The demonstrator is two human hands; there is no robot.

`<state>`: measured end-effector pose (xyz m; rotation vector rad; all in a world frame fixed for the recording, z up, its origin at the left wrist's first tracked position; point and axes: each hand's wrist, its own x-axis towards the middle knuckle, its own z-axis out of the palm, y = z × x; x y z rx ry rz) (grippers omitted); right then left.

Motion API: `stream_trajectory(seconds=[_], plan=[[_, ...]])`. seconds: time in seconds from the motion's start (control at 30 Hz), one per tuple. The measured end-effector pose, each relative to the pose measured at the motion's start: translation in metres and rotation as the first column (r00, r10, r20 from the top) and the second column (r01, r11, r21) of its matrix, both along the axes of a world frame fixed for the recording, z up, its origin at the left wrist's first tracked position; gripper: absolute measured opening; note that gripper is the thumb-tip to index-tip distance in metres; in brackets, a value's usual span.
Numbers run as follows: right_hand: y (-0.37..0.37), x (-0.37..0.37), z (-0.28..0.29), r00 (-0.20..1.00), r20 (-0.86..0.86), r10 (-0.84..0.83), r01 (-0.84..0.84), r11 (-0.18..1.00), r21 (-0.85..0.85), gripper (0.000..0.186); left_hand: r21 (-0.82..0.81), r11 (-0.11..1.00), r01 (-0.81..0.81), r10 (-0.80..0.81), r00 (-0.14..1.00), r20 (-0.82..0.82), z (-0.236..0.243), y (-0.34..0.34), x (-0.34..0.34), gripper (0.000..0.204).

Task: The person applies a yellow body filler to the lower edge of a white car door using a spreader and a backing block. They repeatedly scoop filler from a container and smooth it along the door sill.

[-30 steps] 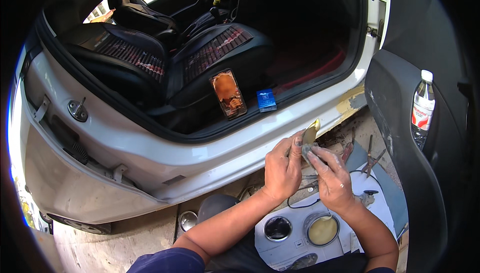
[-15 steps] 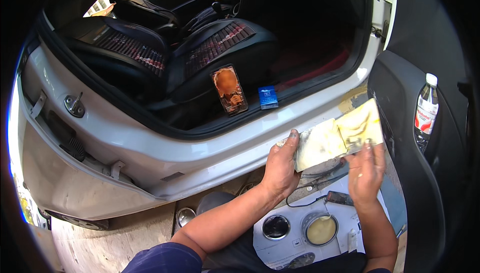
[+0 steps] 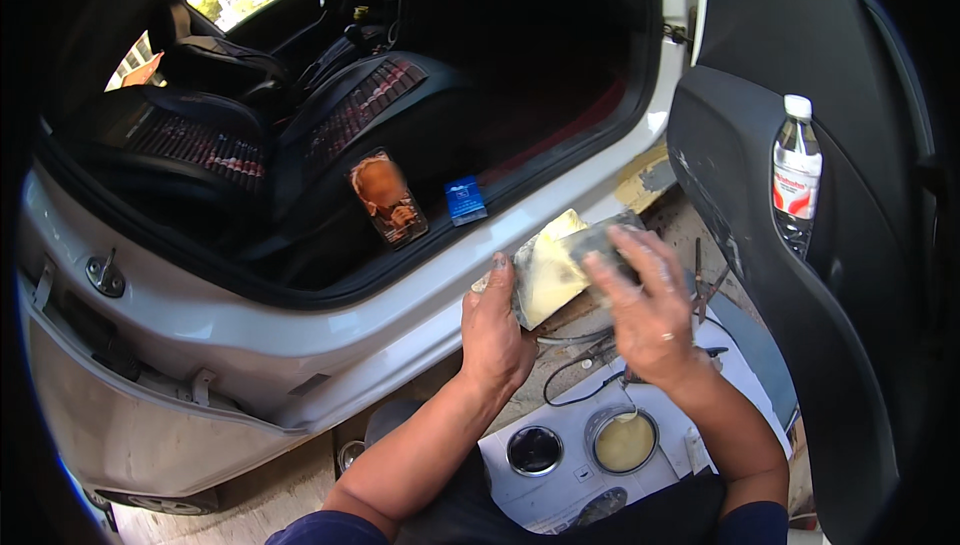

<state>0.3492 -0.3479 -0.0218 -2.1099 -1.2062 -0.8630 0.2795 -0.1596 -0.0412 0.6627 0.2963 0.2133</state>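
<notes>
My left hand [image 3: 495,340] grips the near end of a flat plate [image 3: 545,295] with its thumb on top. Pale yellow putty [image 3: 555,260] is smeared across that plate. My right hand [image 3: 655,315], a little blurred, has its fingers on a flat grey spreader [image 3: 588,243] lying over the plate's far end. Below my hands, an open can [image 3: 656,442] holds yellowish putty [image 3: 624,442]. Beside it is a round tin or lid [image 3: 534,450] with a dark, shiny inside. Both rest on a white printed sheet [image 3: 560,500].
Ahead runs the white car's door sill [image 3: 400,320], with a tan and grey patch [image 3: 645,180] at its right. A blue packet [image 3: 465,201] and a picture-faced rectangular item [image 3: 388,197] are on the sill. The open door [image 3: 740,145] holds a clear bottle [image 3: 797,170]. A black cable [image 3: 560,385] curls below.
My right hand has tilted the spreader so its grey face shows instead of its putty-covered one, and brought it further over the plate. The view has swung right.
</notes>
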Motion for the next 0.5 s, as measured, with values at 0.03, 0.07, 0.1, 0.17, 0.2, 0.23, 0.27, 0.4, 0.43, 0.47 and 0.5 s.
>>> stream_trajectory(seconds=[0.03, 0.07, 0.1, 0.17, 0.2, 0.23, 0.27, 0.4, 0.43, 0.47, 0.5], plan=[[0.006, -0.006, -0.006, 1.000, -0.010, -0.007, 0.007, 0.999, -0.040, 0.047, 0.002, 1.000, 0.002, -0.002, 1.000, 0.006, -0.002, -0.001, 0.000, 0.052], [0.010, -0.011, -0.015, 1.000, -0.019, -0.009, 0.008, 0.997, -0.077, 0.047, 0.008, 1.000, -0.002, 0.002, 1.000, 0.015, -0.004, 0.000, 0.000, 0.053], [0.010, -0.014, -0.026, 1.000, -0.023, 0.013, -0.015, 0.994, -0.110, 0.049, 0.013, 1.000, -0.006, 0.006, 1.000, 0.023, -0.006, 0.000, 0.000, 0.053], [0.009, -0.023, -0.026, 0.997, -0.045, 0.069, -0.076, 0.984, -0.159, 0.047, 0.090, 0.994, -0.067, 0.063, 0.997, 0.044, -0.010, 0.008, 0.003, 0.053], [0.007, -0.024, -0.024, 0.994, -0.053, 0.094, -0.102, 0.980, -0.172, 0.047, 0.127, 0.987, -0.098, 0.091, 0.994, 0.055, -0.012, 0.012, 0.005, 0.053], [0.004, -0.023, -0.022, 0.976, -0.176, 0.131, -0.154, 0.981, -0.120, 0.046, 0.165, 0.980, -0.111, 0.094, 0.990, 0.103, -0.009, 0.014, 0.008, 0.051], [0.001, -0.021, -0.019, 0.940, -0.294, 0.172, -0.199, 0.978, -0.063, 0.044, 0.173, 0.973, -0.154, 0.138, 0.985, 0.104, -0.006, 0.015, 0.010, 0.052], [-0.006, -0.010, -0.011, 0.792, -0.541, 0.283, -0.089, 0.930, 0.356, 0.038, 0.357, 0.900, -0.252, 0.229, 0.968, 0.108, 0.000, 0.014, 0.010, 0.052], [-0.014, -0.007, -0.009, 0.721, -0.632, 0.285, -0.024, 0.921, 0.388, 0.034, 0.473, 0.851, -0.229, 0.198, 0.973, 0.115, -0.004, 0.014, 0.009, 0.052], [-0.016, -0.002, -0.007, 0.636, -0.695, 0.335, 0.020, 0.893, 0.449, 0.033, 0.582, 0.787, -0.203, 0.165, 0.979, 0.118, -0.006, 0.012, 0.008, 0.052], [-0.017, -0.002, -0.004, 0.525, -0.765, 0.373, 0.098, 0.866, 0.490, 0.033, 0.738, 0.643, -0.207, 0.175, 0.977, 0.121, -0.007, 0.006, 0.000, 0.050]])
